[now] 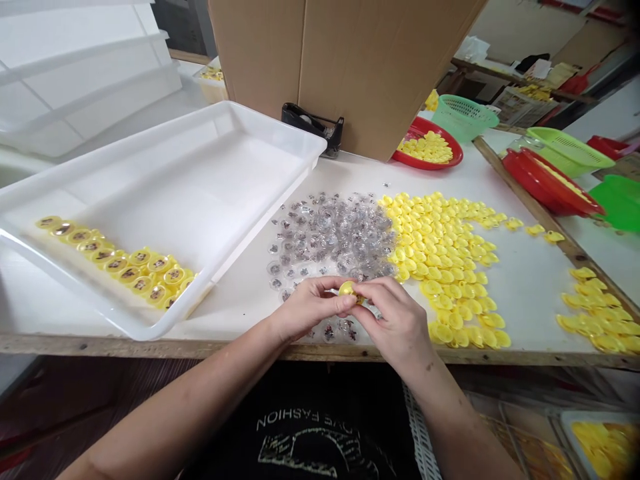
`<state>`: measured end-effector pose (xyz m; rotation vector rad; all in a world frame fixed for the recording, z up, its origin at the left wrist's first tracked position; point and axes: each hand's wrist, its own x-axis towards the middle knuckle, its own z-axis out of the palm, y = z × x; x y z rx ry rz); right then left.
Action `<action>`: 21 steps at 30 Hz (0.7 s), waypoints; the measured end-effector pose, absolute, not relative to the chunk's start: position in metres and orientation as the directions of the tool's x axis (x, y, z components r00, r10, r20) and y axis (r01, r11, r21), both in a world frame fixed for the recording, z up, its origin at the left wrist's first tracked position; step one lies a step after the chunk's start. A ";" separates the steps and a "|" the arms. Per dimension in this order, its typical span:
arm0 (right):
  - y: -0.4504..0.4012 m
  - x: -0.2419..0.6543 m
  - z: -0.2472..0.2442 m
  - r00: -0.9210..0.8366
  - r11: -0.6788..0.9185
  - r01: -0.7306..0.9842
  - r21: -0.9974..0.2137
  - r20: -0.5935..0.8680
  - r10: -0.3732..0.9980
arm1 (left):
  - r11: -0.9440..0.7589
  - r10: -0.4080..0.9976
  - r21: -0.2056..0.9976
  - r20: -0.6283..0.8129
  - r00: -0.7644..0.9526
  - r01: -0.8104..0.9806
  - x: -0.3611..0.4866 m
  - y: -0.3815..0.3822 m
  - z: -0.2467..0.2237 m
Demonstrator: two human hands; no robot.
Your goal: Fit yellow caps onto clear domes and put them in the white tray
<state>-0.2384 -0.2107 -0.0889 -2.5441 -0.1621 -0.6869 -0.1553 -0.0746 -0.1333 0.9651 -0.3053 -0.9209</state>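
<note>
Between the fingertips of my left hand (313, 307) and my right hand (393, 313) is a small round yellow plastic piece (347, 289). Both hands are closed on it, just above the table's front part. Fingers cover much of it, so its far side is hidden. Beneath and beyond the hands lie many clear plastic discs with small printed figures (330, 230). To the right, loose yellow pieces (440, 247) spread over the tabletop. On the left, a white tray (273, 137) holds rows of yellow pieces with printed faces (127, 267) along its near side.
A tall cardboard box (345, 67) stands at the back, a black tape dispenser (313, 127) before it. Red bowl (457, 155) and green basket (463, 117) sit back right. A wooden strip (540, 207) edges the right side. Stacked white trays (85, 73) are back left.
</note>
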 end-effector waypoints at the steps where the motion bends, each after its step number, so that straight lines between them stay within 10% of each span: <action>1: -0.212 -0.240 -0.091 0.871 -0.858 0.235 -0.456 0.491 -0.023 | 0.224 -0.785 0.832 -0.154 0.599 0.507 -0.156 -0.074 -0.133; 10: -0.233 -0.250 -0.117 0.956 -0.431 0.029 -0.902 0.151 -0.251 | 0.129 -0.711 0.978 -0.024 0.703 0.163 -0.164 -0.077 -0.134; 21: -0.220 -0.254 -0.130 0.929 -0.395 0.000 -0.919 0.147 -0.341 | -0.158 -0.676 0.973 0.019 0.737 -0.170 -0.170 -0.074 -0.125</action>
